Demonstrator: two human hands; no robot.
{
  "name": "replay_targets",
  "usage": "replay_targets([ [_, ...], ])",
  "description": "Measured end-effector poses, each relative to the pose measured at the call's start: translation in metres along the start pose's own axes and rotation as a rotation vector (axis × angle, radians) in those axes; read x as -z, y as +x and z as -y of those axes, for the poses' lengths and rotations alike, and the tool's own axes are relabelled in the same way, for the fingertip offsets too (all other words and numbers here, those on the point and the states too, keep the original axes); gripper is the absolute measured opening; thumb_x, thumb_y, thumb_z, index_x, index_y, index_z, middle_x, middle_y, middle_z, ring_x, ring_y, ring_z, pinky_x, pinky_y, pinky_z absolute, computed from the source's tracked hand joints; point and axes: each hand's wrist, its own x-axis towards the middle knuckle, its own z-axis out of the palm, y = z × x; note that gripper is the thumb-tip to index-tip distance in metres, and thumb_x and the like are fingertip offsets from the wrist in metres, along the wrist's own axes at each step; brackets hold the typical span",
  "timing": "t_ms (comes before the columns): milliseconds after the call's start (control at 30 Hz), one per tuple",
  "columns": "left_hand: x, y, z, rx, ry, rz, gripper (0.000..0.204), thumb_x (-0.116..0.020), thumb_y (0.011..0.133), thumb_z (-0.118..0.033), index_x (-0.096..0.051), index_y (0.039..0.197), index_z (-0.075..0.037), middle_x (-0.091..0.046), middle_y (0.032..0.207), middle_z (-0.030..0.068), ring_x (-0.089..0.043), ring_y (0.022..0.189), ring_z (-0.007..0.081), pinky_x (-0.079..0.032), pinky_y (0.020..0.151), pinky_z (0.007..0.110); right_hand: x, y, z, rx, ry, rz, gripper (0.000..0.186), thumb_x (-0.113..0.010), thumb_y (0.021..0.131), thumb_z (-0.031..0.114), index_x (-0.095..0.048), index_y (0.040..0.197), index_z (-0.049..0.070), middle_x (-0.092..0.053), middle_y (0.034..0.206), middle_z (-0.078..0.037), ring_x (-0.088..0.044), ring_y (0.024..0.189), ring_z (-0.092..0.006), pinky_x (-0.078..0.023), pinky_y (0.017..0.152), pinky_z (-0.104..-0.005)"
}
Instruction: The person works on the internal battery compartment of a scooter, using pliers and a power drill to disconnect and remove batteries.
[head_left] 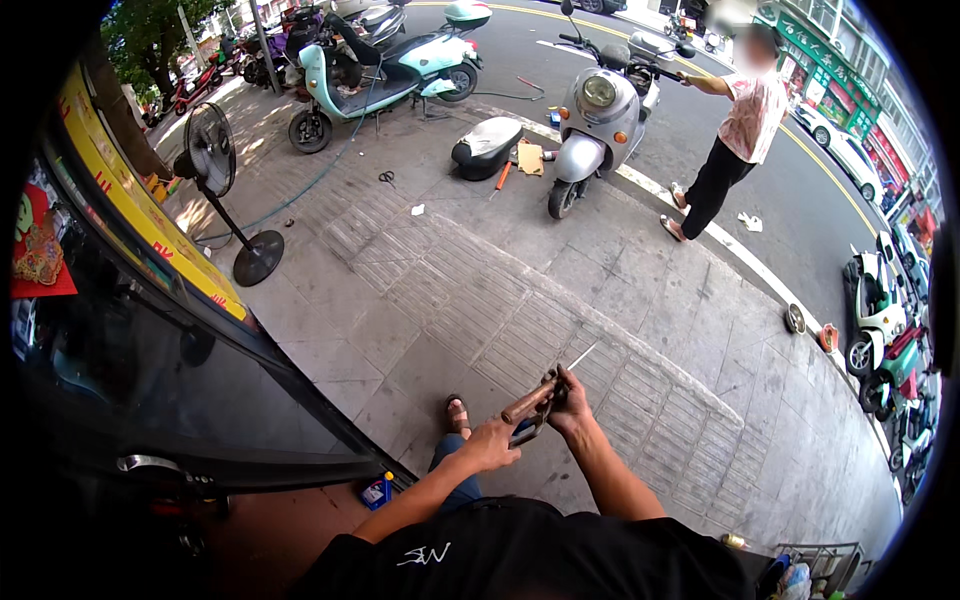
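Note:
In front of my body I hold a tool with a brown, worn cylindrical body, a dark metal lever or frame beneath it, and a thin pale pointed end aimed away to the right. Its exact kind is unclear. My left hand is closed at its near end, by the dark lever. Further forward, my right hand grips the front part, where the thin tip begins. Both hands are over the paving, above my sandalled foot.
A silver scooter stands ahead, with a person holding its handlebar. Beside it lie a scooter seat and an orange-handled tool. A standing fan and dark glass door are left. A blue bottle stands near the doorway.

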Motion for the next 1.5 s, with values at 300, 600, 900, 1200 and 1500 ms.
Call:
replay_targets([
  [300, 0.171, 0.166, 0.077, -0.005, 0.038, 0.152, 0.053, -0.061, 0.071, -0.020, -0.053, 0.121, -0.003, -0.061, 0.108, 0.0226, -0.058, 0.102, 0.0401, -0.047, 0.088, 0.046, -0.109, 0.181, 0.067, -0.094, 0.063, -0.263, 0.023, -0.059, 0.086, 0.030, -0.055, 0.076, 0.009, -0.055, 0.065, -0.003, -0.052, 0.062, -0.0198, -0.045, 0.065, -0.0359],
  [600, 0.336, 0.341, 0.138, -0.220, 0.051, 0.047, 0.039, -0.061, 0.071, -0.017, -0.058, 0.108, -0.004, -0.063, 0.099, 0.0177, -0.060, 0.092, 0.0382, -0.049, 0.080, 0.045, -0.235, 0.352, 0.164, -0.082, 0.095, -0.053, 0.018, -0.050, 0.089, 0.022, -0.055, 0.090, 0.004, -0.056, 0.071, -0.005, -0.054, 0.063, -0.0204, -0.049, 0.062, -0.0363],
  [900, 0.458, 0.482, 0.221, 0.130, 0.215, 0.163, 0.030, -0.060, 0.072, -0.017, -0.057, 0.099, -0.006, -0.061, 0.093, 0.0186, -0.058, 0.087, 0.0398, -0.047, 0.075, 0.047, -0.337, 0.547, 0.211, -0.388, -0.265, -0.112, 0.028, -0.044, 0.090, 0.022, -0.047, 0.108, 0.000, -0.060, 0.098, -0.023, -0.062, 0.083, -0.0368, -0.054, 0.074, -0.0495],
  [1200, 0.565, 0.528, 0.370, 0.620, -0.072, -0.452, 0.028, -0.065, 0.073, -0.023, -0.059, 0.085, 0.000, -0.060, 0.069, 0.0186, -0.060, 0.067, 0.0365, -0.048, 0.063, 0.043, -0.472, 0.733, 0.314, -0.208, -0.865, -0.069, 0.021, -0.055, 0.089, 0.020, -0.053, 0.098, 0.001, -0.064, 0.077, -0.015, -0.064, 0.063, -0.0258, -0.056, 0.059, -0.0385],
  [1500, 0.580, 0.506, 0.601, 1.369, -0.706, -0.465, 0.029, -0.073, 0.073, -0.019, -0.056, 0.062, 0.002, -0.054, 0.053, 0.0078, -0.054, 0.047, 0.0225, -0.041, 0.048, 0.040, -0.432, 0.806, 0.429, -0.523, -1.668, -0.447, 0.018, -0.054, 0.081, 0.011, -0.063, 0.073, -0.002, -0.061, 0.063, -0.012, -0.057, 0.051, -0.0214, -0.047, 0.045, -0.0358],
])
